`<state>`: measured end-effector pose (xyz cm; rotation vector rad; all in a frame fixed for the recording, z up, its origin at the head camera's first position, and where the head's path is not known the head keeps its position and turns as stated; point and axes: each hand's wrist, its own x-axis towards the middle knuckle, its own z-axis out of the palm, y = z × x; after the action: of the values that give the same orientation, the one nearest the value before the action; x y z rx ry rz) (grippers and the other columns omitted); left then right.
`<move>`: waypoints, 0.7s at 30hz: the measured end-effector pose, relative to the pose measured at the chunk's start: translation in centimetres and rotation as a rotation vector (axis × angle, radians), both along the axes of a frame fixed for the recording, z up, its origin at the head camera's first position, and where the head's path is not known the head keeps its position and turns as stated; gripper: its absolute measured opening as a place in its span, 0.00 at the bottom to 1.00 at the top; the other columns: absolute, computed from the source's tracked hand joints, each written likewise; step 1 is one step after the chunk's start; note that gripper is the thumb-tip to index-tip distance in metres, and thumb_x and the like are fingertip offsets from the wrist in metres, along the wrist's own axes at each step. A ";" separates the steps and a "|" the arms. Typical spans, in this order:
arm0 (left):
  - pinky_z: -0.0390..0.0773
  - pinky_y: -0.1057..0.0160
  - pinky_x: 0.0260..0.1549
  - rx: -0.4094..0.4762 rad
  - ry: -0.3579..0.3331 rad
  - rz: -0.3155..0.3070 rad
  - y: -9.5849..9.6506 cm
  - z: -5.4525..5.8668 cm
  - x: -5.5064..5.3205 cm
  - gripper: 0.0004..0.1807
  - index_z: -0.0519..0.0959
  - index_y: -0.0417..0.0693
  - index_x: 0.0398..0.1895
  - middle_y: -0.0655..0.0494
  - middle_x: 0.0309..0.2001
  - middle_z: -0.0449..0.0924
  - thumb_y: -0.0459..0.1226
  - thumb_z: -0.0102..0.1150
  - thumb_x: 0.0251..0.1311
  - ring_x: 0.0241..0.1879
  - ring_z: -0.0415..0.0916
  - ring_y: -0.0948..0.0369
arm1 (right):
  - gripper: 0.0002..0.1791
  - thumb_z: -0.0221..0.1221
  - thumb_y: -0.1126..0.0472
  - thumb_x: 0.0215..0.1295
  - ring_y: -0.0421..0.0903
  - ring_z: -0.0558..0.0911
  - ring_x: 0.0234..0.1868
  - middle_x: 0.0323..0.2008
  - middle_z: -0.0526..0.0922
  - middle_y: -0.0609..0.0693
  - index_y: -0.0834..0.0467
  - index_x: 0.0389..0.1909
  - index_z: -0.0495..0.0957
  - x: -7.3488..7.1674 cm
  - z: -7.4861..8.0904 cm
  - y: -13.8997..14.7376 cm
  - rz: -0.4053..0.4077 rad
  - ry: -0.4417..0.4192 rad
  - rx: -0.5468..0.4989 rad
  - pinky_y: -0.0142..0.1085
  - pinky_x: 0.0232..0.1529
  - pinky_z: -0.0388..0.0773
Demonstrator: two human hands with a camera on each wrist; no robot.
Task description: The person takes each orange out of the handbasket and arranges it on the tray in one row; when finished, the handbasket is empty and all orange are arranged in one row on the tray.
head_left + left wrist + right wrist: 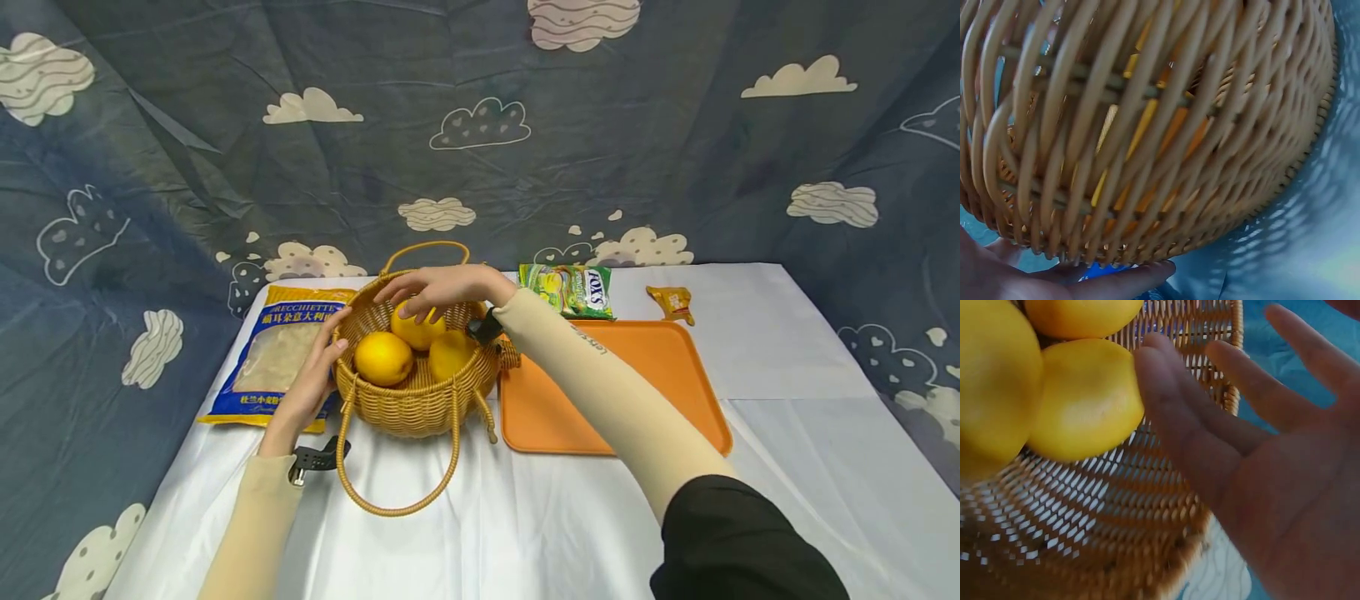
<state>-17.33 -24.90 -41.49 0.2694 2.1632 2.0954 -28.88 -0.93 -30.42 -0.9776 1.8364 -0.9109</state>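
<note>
Head view: three lemons [383, 360] inside wicker basket [412, 417]; rear lemon [417, 336] beneath right hand [450, 287], nearer of two, fingers spread, contact unclear; left hand [309, 382], fingers extended, against basket's left side.

Straight fingers [1125, 283] lie along the edge of the basket [1235, 140] above them; something yellow [1142, 125] shows through its weave; counter [1297, 250] right of the fingertips
</note>
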 end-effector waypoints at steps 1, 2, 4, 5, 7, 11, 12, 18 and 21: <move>0.50 0.29 0.56 0.001 0.002 0.004 0.1 0.0 0.0 0.28 0.46 0.64 0.76 0.55 0.75 0.34 0.44 0.34 0.74 0.70 0.41 0.44 | 0.28 0.47 0.58 0.73 0.61 0.68 0.63 0.71 0.55 0.60 0.55 0.72 0.57 -0.1 -0.2 -0.4 0.002 -0.018 0.023 0.49 0.59 0.67; 0.50 0.29 0.56 -0.002 0.002 0.007 0.1 0.0 0.0 0.28 0.46 0.64 0.76 0.55 0.75 0.34 0.44 0.34 0.74 0.69 0.42 0.43 | 0.28 0.47 0.59 0.74 0.60 0.67 0.63 0.71 0.54 0.60 0.56 0.72 0.57 -0.2 -0.3 -0.8 0.002 -0.038 0.044 0.48 0.59 0.67; 0.51 0.30 0.56 -0.010 0.001 0.016 0.2 0.0 0.1 0.28 0.46 0.64 0.76 0.54 0.75 0.35 0.43 0.34 0.74 0.69 0.43 0.43 | 0.27 0.46 0.61 0.74 0.60 0.67 0.64 0.72 0.53 0.60 0.56 0.72 0.57 -0.3 -0.7 -1.6 -0.005 -0.075 0.078 0.47 0.60 0.67; 0.51 0.30 0.56 -0.015 0.000 0.021 0.2 0.0 0.1 0.28 0.46 0.64 0.75 0.54 0.75 0.35 0.43 0.33 0.74 0.69 0.43 0.43 | 0.27 0.46 0.62 0.74 0.60 0.67 0.64 0.72 0.53 0.60 0.56 0.72 0.58 -0.2 -0.9 -1.9 -0.015 -0.096 0.092 0.47 0.60 0.67; 0.51 0.30 0.56 -0.026 -0.001 0.034 0.2 0.0 0.1 0.28 0.46 0.64 0.75 0.54 0.75 0.35 0.42 0.33 0.74 0.69 0.44 0.43 | 0.27 0.46 0.63 0.73 0.61 0.67 0.63 0.72 0.53 0.59 0.55 0.72 0.59 -0.2 -1.4 -2.6 -0.039 -0.136 0.127 0.47 0.59 0.67; 0.51 0.30 0.56 -0.037 0.002 0.046 0.1 0.0 0.2 0.28 0.47 0.64 0.75 0.54 0.75 0.35 0.42 0.33 0.73 0.68 0.44 0.43 | 0.27 0.47 0.64 0.72 0.61 0.65 0.64 0.72 0.53 0.55 0.50 0.71 0.61 -0.1 -2.3 -3.7 -0.063 -0.162 0.203 0.49 0.58 0.69; 0.51 0.30 0.56 -0.039 0.003 0.046 0.1 0.0 0.2 0.28 0.47 0.64 0.75 0.54 0.75 0.35 0.42 0.33 0.73 0.68 0.44 0.43 | 0.28 0.46 0.64 0.72 0.60 0.64 0.66 0.73 0.52 0.55 0.49 0.71 0.61 -0.1 -2.5 -4.0 -0.063 -0.168 0.219 0.49 0.58 0.69; 0.51 0.30 0.56 -0.052 0.004 0.039 0.2 0.1 0.3 0.29 0.46 0.64 0.75 0.54 0.75 0.35 0.44 0.33 0.73 0.68 0.46 0.44 | 0.30 0.44 0.68 0.71 0.57 0.62 0.66 0.74 0.48 0.52 0.47 0.72 0.60 0.2 -3.6 -5.3 -0.084 -0.221 0.267 0.53 0.58 0.67; 0.51 0.29 0.56 -0.062 0.009 0.036 0.2 0.0 0.3 0.29 0.45 0.63 0.75 0.55 0.75 0.35 0.45 0.33 0.73 0.68 0.45 0.44 | 0.32 0.44 0.71 0.69 0.58 0.67 0.59 0.72 0.50 0.52 0.46 0.72 0.61 0.4 -4.2 -5.9 -0.101 -0.274 0.277 0.54 0.59 0.65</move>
<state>-17.06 -24.74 -41.47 0.2364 2.2498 2.0448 -28.52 -6.79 -34.62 -0.5644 1.7306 -0.7809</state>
